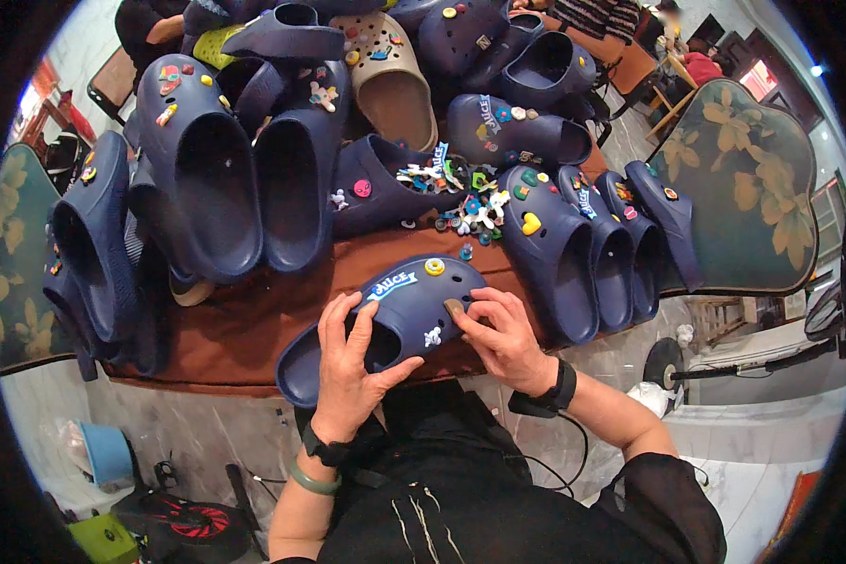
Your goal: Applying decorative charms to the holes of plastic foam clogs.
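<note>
A navy clog [414,308] lies on its side at the table's front edge, its toe to the right. My left hand [348,352] grips it round the opening, fingers on the upper and thumb by the rim. With the fingertips of my right hand [506,343] I pinch a small brown charm [454,308] against the holes near the toe. Fixed on the same upper are a blue-and-white lettered banner charm [392,285], a yellow ring-shaped charm [434,267] and a white figure charm [432,336]. My right fingers partly hide the toe.
Loose colourful charms [475,209] are heaped beyond the clog, some on another navy clog [371,193]. Decorated clogs crowd both sides and the back, including a beige clog [395,89]. A brown cloth [226,329] covers the table. Other people sit across it.
</note>
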The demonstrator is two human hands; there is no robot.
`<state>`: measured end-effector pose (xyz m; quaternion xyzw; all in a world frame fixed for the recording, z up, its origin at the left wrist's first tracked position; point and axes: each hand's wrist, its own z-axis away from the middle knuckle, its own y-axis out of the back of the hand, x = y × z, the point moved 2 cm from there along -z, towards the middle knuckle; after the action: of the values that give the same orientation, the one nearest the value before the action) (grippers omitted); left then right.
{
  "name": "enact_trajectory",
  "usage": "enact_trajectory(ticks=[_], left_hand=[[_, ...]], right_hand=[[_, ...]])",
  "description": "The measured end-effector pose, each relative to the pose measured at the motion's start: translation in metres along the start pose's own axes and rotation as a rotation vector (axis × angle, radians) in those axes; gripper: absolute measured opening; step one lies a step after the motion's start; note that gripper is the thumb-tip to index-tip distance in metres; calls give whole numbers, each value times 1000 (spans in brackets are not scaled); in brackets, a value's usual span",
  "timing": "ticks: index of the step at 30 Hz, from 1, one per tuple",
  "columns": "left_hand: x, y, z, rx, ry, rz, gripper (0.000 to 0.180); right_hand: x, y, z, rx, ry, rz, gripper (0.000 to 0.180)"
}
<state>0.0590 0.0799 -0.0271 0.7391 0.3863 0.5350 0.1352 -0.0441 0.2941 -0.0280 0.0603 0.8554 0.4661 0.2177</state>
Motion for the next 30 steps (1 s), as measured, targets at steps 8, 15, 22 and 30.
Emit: enact_trajectory(ticks=[8, 15, 22, 30], left_hand=[[3, 2, -1, -14, 24, 4, 77], [10, -2, -5, 76, -57, -116, 73], [5, -4, -2, 97, -90, -72, 71], [7, -2, 0, 103, -40, -2, 71]], right_hand=[[-2, 5, 1, -66, -156, 28, 35], [-6, 0, -6, -54, -65, 63, 35], [35, 20, -34, -118, -304, -417, 11], [29, 11, -49, -181, -69, -111, 15]])
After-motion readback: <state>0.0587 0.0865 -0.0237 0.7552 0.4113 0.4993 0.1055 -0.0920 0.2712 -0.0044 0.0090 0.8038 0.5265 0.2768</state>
